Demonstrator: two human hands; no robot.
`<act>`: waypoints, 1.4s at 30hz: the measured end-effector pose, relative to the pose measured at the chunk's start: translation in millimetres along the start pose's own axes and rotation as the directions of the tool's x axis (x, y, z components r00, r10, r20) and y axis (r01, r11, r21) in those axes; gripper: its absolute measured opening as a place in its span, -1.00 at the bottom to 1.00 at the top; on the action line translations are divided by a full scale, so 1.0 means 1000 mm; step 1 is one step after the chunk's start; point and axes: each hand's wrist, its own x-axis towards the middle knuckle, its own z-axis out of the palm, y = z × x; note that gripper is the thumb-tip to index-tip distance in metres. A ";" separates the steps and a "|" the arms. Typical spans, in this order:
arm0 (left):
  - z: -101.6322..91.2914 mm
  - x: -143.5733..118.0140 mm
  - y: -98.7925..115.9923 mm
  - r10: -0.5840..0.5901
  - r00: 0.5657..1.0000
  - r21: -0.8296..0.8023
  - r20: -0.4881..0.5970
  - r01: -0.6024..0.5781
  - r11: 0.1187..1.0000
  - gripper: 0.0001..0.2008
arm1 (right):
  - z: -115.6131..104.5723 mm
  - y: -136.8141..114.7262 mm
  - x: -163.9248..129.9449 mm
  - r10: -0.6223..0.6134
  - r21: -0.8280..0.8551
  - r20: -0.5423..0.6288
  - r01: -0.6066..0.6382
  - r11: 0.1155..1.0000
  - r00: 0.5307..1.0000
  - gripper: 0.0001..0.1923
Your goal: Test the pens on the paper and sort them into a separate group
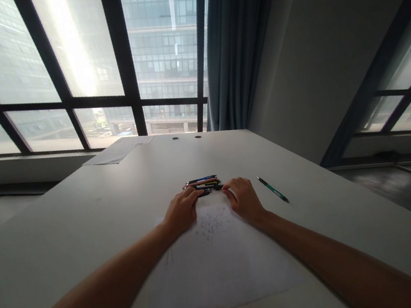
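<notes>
Lying flat on the table point(84, 217), a sheet of paper point(221, 269) with faint pencil marks is taken as the reference for all items below.

Pens point(202, 184): a small bundle of coloured pens, laid side by side, is found just beyond the far edge of the paper.

Left hand point(181, 211): rested on the far left part of the paper; its fingers are curled and set against the left end of the pens. Whether a pen is actually pinched cannot be told.

Right hand point(243, 198): rested on the far right part of the paper; its fingers are bent together and touch the right end of the pens.

Green pen point(272, 189): a single pen, placed apart, right of the paper.

Loose sheets point(119, 150): seen well beyond the paper, at the far left of the table.
</notes>
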 end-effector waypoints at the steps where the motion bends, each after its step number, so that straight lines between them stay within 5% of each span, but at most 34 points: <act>1: 0.000 0.000 0.000 0.000 1.000 0.002 0.005 0.000 1.000 -0.69 | 0.000 -0.001 0.000 -0.011 0.001 -0.008 0.011 1.000 1.000 -0.87; 15: 0.000 0.000 0.000 0.027 0.997 -0.021 0.076 -0.026 0.999 -0.65 | -0.001 -0.009 0.000 -0.099 0.032 0.026 0.098 0.995 0.995 -0.81; 26: 0.001 -0.001 0.002 0.105 0.987 -0.125 0.122 -0.090 0.988 -0.58 | -0.001 -0.011 -0.003 -0.164 0.210 0.034 0.153 0.966 0.986 -0.83; 30: 0.001 -0.002 0.000 0.093 0.990 -0.107 0.104 -0.082 0.991 -0.60 | -0.002 -0.004 -0.003 -0.066 0.127 0.056 0.058 0.990 0.996 -0.66; 36: 0.000 -0.001 0.001 0.081 0.989 -0.085 0.122 -0.071 0.994 -0.60 | -0.002 0.007 -0.001 0.167 -0.173 0.240 -0.127 0.977 0.956 -0.86; 39: 0.000 -0.001 0.001 0.071 0.989 -0.072 0.132 -0.062 0.996 -0.58 | -0.002 0.007 0.000 0.187 -0.141 0.286 -0.151 0.978 0.940 -0.87; 42: 0.000 -0.002 0.000 0.060 0.990 -0.063 0.127 -0.052 0.997 -0.57 | -0.001 0.003 0.000 0.125 0.083 0.230 -0.147 0.986 0.965 -0.85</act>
